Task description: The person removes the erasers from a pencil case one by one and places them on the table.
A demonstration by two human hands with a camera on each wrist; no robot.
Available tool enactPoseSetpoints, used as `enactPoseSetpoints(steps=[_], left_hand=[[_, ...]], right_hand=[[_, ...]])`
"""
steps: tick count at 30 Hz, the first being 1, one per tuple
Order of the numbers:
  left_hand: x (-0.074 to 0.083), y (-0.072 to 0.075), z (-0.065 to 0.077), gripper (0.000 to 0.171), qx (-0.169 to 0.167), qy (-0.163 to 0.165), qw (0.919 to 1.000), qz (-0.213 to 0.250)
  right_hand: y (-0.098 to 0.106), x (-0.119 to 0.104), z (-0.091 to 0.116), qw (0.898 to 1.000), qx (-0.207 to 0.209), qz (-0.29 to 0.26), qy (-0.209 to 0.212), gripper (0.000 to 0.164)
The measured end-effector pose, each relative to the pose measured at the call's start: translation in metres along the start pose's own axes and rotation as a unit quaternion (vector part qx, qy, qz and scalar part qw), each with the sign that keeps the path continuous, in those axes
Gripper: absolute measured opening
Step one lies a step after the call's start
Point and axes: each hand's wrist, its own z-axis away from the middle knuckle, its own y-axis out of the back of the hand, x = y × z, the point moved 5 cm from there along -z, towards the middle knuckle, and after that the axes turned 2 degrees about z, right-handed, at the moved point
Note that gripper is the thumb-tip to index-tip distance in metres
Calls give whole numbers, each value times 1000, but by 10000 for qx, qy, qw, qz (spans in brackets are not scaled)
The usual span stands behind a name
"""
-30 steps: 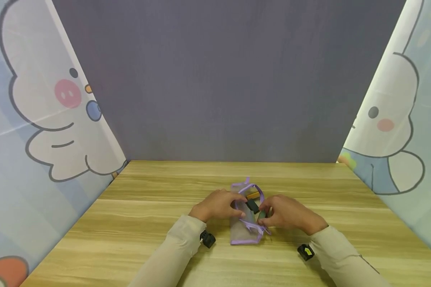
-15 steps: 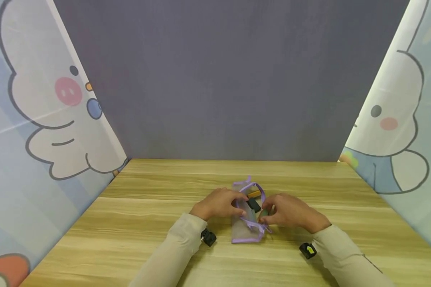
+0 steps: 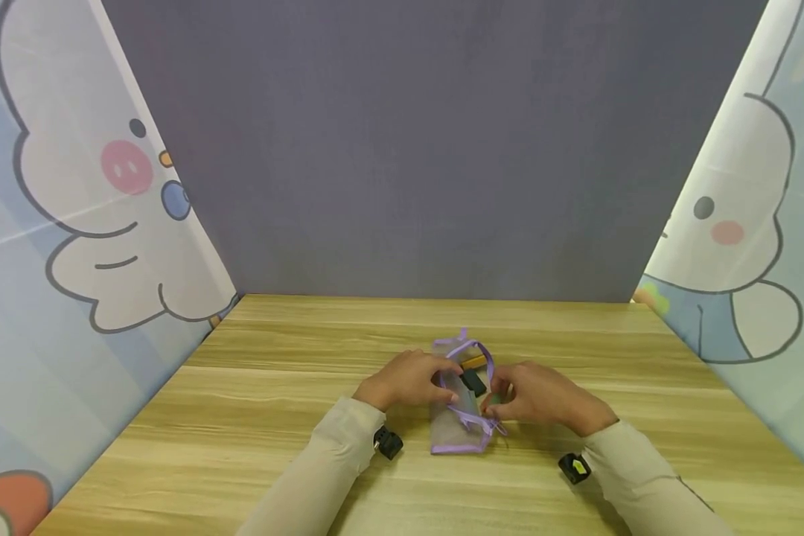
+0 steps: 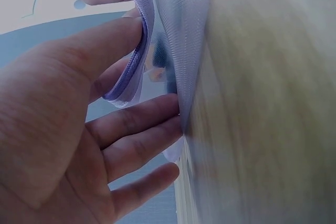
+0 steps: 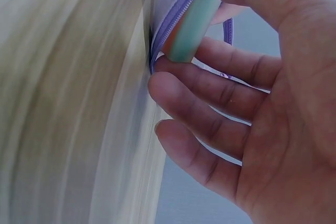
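A mesh zipper pouch [image 3: 457,439] with purple trim lies on the table, its mouth gaping to the right. My left hand [image 3: 412,381] pinches the pouch's zippered edge [image 4: 124,80] between thumb and forefinger; its other fingertips touch the mesh. Inside the mouth show a black block-like item [image 3: 473,382] and an orange item [image 3: 473,362]. At the opening, my right hand [image 3: 543,398] pinches a pale green block [image 5: 194,27] with an orange side, its thumb by the zipper. The other fingers of the right hand are loosely bent beneath. The block's far end is hidden by the pouch.
The pouch lies on a wood-grain table [image 3: 275,417]. A dark grey panel [image 3: 415,149] rises behind it, and cartoon-printed curtains [image 3: 33,298] flank both sides. A small black wrist camera [image 3: 388,444] hangs under the left sleeve, another [image 3: 574,468] under the right.
Both hands stay almost where they were around the pouch. Between the right hand's fingers, the green block has shifted slightly and shows a lighter face.
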Motion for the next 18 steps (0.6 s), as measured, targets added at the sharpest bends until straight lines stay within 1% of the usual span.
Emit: enactPoseSetpoints(steps=[3, 7, 11, 14, 18], left_hand=[[1, 1, 0, 48, 11, -33, 10000, -41], [2, 0, 0, 49, 14, -72, 10000, -8], [1, 0, 1, 49, 16, -12, 10000, -25], [1, 1, 2, 49, 28, 7, 10000, -56], [1, 2, 2, 49, 16, -38, 10000, -74]], right_hand=[[0, 0, 0, 10000, 23, -42, -1, 29], [0, 1, 2, 9999, -47, -116, -40, 32], [-1, 0, 1, 9996, -75, -262, 13, 30], [-1, -2, -1, 9996, -17, -263, 67, 29], [0, -2, -1, 9999, 91, -85, 72, 30]])
